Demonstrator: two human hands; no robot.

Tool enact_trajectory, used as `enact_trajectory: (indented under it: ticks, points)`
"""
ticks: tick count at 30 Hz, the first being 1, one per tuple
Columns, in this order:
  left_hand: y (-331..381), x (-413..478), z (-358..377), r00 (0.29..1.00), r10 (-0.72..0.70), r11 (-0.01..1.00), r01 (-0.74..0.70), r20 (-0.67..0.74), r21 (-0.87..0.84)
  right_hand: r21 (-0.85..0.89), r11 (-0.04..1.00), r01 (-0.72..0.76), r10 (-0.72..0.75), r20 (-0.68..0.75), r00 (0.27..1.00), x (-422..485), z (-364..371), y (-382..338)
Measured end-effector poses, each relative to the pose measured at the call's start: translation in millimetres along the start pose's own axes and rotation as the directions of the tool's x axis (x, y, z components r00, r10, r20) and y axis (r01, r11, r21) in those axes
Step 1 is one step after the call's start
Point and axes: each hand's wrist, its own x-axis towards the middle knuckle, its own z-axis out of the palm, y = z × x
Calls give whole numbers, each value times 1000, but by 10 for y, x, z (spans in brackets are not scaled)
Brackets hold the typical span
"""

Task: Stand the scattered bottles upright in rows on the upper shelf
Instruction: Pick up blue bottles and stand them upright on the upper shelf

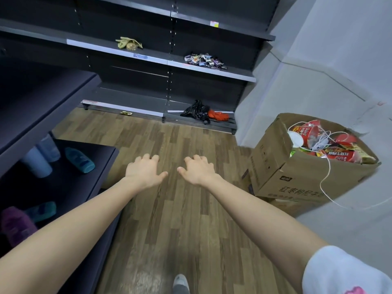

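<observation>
- Wood-plank floor [169,209] lay beneath both hands; left hand [144,170] and right hand [197,170] hovered side by side, palms down, fingers loosely curled, holding nothing.
- Teal bottle [79,160] lay on its side on the lower shelf [70,187], near two pale bottles [37,164], under the upper shelf [42,107].
- Purple bottle [17,225] lay nearer, blurred.
- Cardboard box [297,177] stood at right.

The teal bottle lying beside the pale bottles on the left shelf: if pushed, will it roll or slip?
The teal bottle lies on its side and looks rounded, so a sideways push would probably roll it. Its surface looks like smooth plastic, perhaps slippery. Weight cannot be judged.
</observation>
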Motion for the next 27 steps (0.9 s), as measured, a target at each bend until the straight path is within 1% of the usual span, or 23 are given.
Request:
enact_trajectory:
  ticks: [7,12,14,21,27]
  points:
    - [333,591,-18,998,-54,999,54,23,-1,-17,999,33,-32,25,999,564,-216,393]
    - [482,877,10,994,-100,995,100,33,5,25,998,54,-55,40,998,904,-337,630]
    - [519,961,19,992,-123,992,123,36,7,17,997,69,-70,53,996,1012,-364,696]
    - [607,1203,-7,988,-148,988,146,35,42,-4,990,143,-143,81,986,1285,-359,756]
    - [573,1344,1,982,-179,984,178,55,25,1,985,172,-172,88,981,1482,-379,758]
